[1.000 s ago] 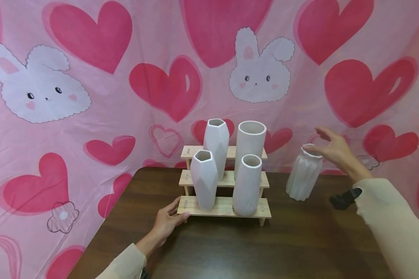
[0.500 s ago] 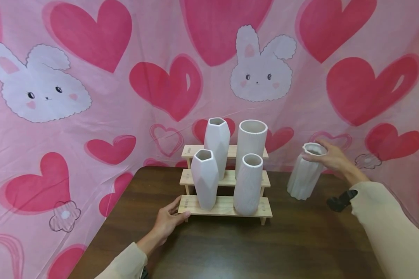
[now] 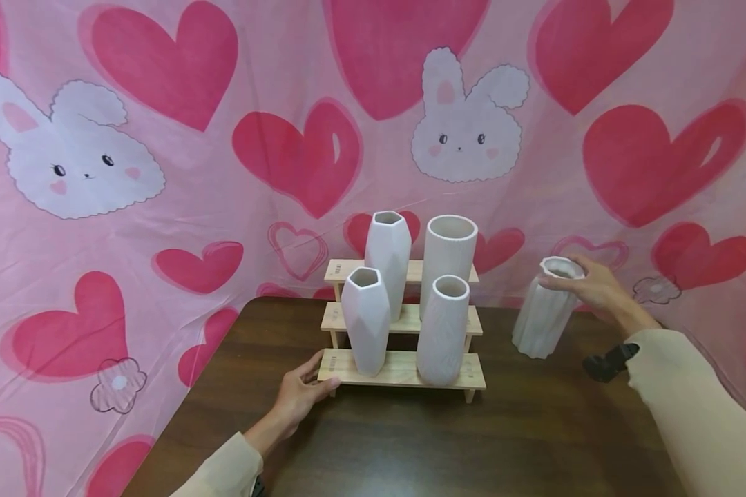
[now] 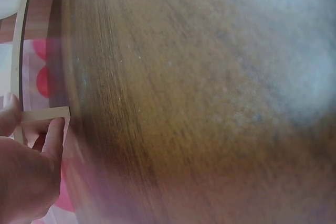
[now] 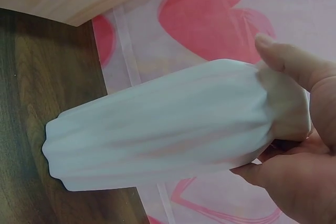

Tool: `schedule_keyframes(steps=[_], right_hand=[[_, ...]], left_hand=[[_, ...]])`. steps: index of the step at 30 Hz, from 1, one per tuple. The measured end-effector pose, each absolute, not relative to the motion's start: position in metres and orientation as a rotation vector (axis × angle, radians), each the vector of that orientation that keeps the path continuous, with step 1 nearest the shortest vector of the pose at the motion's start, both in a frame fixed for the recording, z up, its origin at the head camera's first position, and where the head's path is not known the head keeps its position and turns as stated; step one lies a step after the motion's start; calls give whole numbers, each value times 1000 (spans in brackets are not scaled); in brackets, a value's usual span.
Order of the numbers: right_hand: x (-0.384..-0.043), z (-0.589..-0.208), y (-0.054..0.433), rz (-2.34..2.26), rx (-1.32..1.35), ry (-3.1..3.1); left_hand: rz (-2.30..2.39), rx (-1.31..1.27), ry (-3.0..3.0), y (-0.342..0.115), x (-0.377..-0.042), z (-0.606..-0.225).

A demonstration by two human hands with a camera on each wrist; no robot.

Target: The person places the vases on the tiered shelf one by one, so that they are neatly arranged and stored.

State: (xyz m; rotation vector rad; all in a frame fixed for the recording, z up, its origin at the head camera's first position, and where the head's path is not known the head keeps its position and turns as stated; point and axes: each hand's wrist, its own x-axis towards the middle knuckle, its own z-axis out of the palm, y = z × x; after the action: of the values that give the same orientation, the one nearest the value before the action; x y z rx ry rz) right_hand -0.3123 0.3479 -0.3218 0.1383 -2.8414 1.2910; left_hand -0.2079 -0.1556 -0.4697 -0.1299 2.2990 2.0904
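My right hand grips a white fluted vase around its neck, just below the scalloped rim. In the right wrist view, thumb and fingers lie on opposite sides of the narrow neck of that vase, whose base is at the table surface. My left hand holds the left end of the lowest step of a wooden tiered stand. The left wrist view has the thumb on top of the board and fingers at the stand's leg.
On the stand are two faceted vases at left, a rounded vase at front right and a ribbed cylindrical vase behind it. A dark wooden table lies beneath, with a pink heart-patterned cloth behind.
My right hand has come down from above the fluted vase's rim and closed around its neck. The left hand stays on the stand.
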Motion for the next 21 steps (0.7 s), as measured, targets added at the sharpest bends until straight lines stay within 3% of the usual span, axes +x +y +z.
schedule_keyframes(steps=[11,21], right_hand=[[-307,-320,353,1277,73,-2813],[-302,-267,348,1221,86,-2853]], left_hand=[[2090,-121,2290,-153,-207,-470],[2106,-143,2284,-154,-207,-467]])
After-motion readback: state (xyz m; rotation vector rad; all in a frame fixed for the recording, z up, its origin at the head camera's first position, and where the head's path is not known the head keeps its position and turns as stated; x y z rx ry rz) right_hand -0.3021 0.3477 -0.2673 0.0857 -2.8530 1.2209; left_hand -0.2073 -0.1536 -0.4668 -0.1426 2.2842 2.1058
